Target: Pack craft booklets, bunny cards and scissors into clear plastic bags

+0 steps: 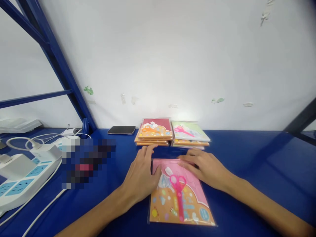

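A plastic-sleeved craft booklet (pixel 170 204) lies flat on the blue table in front of me. Its cover is pink and orange-brown with a white rabbit, and pink scissors (pixel 179 194) show on top of it. My left hand (pixel 143 174) rests along the upper left edge of the booklet, thumb over the cover and fingers stretched out past its top corner. My right hand (pixel 207 168) lies at the upper right corner, fingers extended over the top edge and thumb on the pink part. Both hands are open.
Two stacks of similar booklets stand by the wall, a left stack (pixel 154 131) and a right stack (pixel 189 135). A phone (pixel 121 130) lies left of them. At the far left are a white power strip (pixel 27 184) with chargers and cables, and a blue metal frame (pixel 59 62).
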Demonstrator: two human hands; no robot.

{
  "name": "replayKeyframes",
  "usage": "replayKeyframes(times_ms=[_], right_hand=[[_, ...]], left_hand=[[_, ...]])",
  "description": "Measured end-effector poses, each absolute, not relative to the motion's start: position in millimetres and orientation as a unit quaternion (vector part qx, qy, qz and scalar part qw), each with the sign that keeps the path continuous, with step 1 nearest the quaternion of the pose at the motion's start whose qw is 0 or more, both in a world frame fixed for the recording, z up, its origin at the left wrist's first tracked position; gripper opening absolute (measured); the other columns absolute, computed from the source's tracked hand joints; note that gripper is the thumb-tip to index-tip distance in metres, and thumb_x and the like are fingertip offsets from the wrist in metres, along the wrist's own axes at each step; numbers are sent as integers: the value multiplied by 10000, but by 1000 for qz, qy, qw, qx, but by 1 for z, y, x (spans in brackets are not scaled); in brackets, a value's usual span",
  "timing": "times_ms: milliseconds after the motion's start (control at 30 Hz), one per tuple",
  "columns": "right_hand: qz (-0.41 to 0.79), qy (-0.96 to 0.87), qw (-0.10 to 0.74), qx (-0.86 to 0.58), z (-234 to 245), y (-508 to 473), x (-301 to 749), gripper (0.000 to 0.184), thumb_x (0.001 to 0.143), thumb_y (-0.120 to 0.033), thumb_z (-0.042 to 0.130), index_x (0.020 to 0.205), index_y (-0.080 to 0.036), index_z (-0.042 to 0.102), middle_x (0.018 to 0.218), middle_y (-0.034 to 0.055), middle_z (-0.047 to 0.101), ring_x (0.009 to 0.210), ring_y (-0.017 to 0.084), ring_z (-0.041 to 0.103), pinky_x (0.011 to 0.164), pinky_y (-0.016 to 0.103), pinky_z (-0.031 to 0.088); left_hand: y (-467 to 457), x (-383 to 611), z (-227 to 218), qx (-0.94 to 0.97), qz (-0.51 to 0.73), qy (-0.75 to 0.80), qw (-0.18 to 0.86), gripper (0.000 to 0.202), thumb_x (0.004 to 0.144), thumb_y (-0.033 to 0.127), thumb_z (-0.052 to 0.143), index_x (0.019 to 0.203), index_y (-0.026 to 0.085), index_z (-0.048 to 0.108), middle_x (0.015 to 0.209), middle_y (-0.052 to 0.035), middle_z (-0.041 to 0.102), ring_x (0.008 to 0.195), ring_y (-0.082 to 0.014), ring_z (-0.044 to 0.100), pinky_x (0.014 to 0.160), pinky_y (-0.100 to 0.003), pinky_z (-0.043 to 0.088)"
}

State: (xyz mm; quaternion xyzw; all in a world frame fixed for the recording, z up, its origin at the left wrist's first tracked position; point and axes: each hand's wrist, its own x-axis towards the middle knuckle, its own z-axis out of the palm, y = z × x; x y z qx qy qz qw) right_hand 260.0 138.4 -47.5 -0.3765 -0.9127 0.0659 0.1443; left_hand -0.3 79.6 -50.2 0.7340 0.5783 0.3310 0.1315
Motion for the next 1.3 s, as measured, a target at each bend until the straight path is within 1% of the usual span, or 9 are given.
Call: replayKeyframes(times_ms=[67, 133, 333, 533, 767, 967, 1133, 1233, 1300], right_hand=[[37, -915, 151, -372, -48, 137, 259, 382, 1076, -424, 435, 1239, -262, 741, 1034, 74, 711, 980, 260, 676, 745, 369, 540], [21, -918, 161, -360, -48, 136, 258, 355, 1074, -372, 453, 1200, -253, 763, 1063, 77, 709, 985, 251, 678, 742, 357, 544], [30, -923, 185, -337, -46, 138, 262, 288, 1051, -279, 512, 1109, -251, 792, 1040, 55, 730, 940, 216, 696, 750, 329, 538], [27, -929, 192, -315, -43, 139, 265, 272, 1040, -251, 527, 1086, -225, 794, 997, 55, 737, 899, 208, 700, 742, 321, 524], [28, -939, 183, -289, -38, 139, 268, 247, 1035, -250, 527, 1051, -204, 769, 955, 51, 745, 881, 208, 689, 769, 325, 490], [67, -932, 158, -320, -28, 130, 267, 188, 940, -174, 545, 1004, -196, 721, 943, 45, 726, 850, 210, 651, 741, 334, 465], [96, -935, 181, -290, -31, 124, 259, 307, 922, -118, 518, 1142, -189, 720, 1059, 74, 725, 972, 227, 648, 893, 383, 485], [116, -934, 191, -279, -35, 121, 253, 413, 913, -94, 510, 1265, -210, 692, 1121, 89, 711, 1009, 229, 645, 907, 381, 507], [124, -931, 197, -281, -36, 119, 251, 403, 930, -105, 499, 1271, -210, 687, 1117, 91, 708, 1007, 229, 647, 899, 379, 517]], left_hand=[[82, -1, -53, 748, 336, 557, 129, 563, 911, 277, 593, 1452, 193, 461, 1364, -141, 578, 1274, -300, 542, 1074, -481, 448], [84, -2, -55, 755, 326, 548, 152, 542, 920, 299, 623, 1436, 181, 506, 1341, -133, 611, 1259, -292, 559, 1084, -478, 447], [90, 1, -55, 765, 297, 543, 178, 265, 912, 259, 689, 1163, 185, 727, 1140, -75, 711, 1108, -263, 627, 994, -435, 495], [91, 1, -55, 759, 313, 542, 178, 226, 892, 223, 737, 1116, 199, 761, 1103, -52, 725, 1070, -242, 643, 957, -406, 511], [90, -4, -62, 785, 319, 512, 139, 212, 912, 240, 724, 1108, 188, 786, 1121, -77, 737, 1068, -247, 654, 942, -400, 539], [90, -2, -64, 809, 326, 478, 104, 176, 943, 192, 668, 1063, 181, 796, 1133, -92, 737, 1076, -248, 649, 926, -396, 554], [93, -1, -58, 839, 300, 439, 114, 206, 1008, 224, 580, 1070, 181, 772, 1119, -82, 744, 1072, -243, 639, 948, -416, 516], [92, -1, -51, 863, 267, 410, 122, 265, 1050, 254, 502, 1135, 180, 742, 1167, -74, 726, 1112, -235, 615, 995, -422, 465], [89, 2, -46, 875, 244, 396, 136, 294, 1064, 253, 454, 1146, 188, 729, 1207, -70, 699, 1133, -227, 597, 1015, -414, 443]])
